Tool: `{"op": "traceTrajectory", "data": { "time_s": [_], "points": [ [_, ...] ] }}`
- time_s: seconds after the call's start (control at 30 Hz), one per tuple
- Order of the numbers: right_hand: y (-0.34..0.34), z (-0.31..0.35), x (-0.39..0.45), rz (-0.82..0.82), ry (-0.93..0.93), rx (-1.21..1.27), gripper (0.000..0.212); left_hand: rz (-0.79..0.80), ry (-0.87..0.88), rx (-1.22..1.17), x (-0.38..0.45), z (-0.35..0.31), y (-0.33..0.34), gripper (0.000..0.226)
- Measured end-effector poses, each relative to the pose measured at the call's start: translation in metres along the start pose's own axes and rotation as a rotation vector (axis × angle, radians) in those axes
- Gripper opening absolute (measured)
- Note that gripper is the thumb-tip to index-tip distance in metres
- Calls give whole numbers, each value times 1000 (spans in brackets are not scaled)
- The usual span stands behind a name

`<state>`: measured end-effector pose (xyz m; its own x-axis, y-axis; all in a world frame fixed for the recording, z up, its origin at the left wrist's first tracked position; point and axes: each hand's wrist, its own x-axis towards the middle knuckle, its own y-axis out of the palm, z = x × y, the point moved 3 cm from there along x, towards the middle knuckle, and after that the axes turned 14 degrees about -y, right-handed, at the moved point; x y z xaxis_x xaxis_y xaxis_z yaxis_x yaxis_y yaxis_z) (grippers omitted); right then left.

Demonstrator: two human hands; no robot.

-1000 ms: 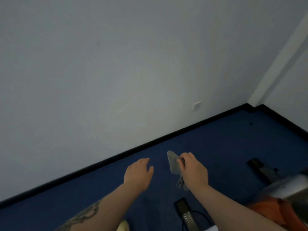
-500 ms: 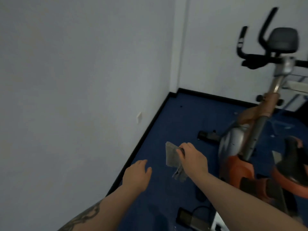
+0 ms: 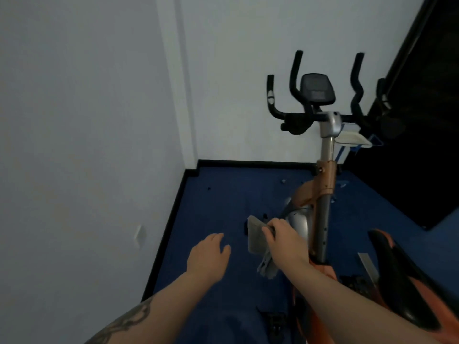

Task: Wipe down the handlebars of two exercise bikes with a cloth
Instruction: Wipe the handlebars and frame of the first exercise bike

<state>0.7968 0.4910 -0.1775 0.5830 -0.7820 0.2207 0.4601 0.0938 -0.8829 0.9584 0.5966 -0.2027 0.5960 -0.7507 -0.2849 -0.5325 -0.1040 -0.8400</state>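
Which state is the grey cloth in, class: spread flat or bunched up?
Partly bunched. The right hand pinches the cloth near its top; one flat panel sticks out left, and crumpled folds hang below the hand.

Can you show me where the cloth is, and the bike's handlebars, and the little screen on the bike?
cloth (image 3: 255,235): head view, on the flat grey part left of the right hand.
handlebars (image 3: 295,70): head view, on the left upright black grip.
screen (image 3: 316,89): head view, on the middle of the dark console.

Soft grey cloth (image 3: 255,235), matt black foam-like handlebars (image 3: 295,70), brushed metal post (image 3: 327,142), and napped blue carpet (image 3: 223,194).
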Motion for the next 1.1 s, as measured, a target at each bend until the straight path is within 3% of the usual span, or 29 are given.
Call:
{"op": "traceTrajectory", "data": {
  "time_s": [0.2, 0.53, 0.77, 0.9, 1.1],
  "points": [
    [-4, -14, 66, -42, 112, 4, 22, 11, 127, 31, 85, -41, -28, 54],
    [-6, -46, 184, -281, 356, 3, 22, 64, 387, 109, 239, -125, -60, 53],
    [-34, -76, 225, -458, 506, 79, 21, 137, 487, 104, 284, -185, -59, 54],
    [-55, -101, 250, -619, 554, 155, 16, 132, 518, -27, 307, -233, -62, 52],
    [-95, -139, 291, -862, 477, 333, 15, 77, 447, -428, 341, -293, -66, 43]
  ]
}}
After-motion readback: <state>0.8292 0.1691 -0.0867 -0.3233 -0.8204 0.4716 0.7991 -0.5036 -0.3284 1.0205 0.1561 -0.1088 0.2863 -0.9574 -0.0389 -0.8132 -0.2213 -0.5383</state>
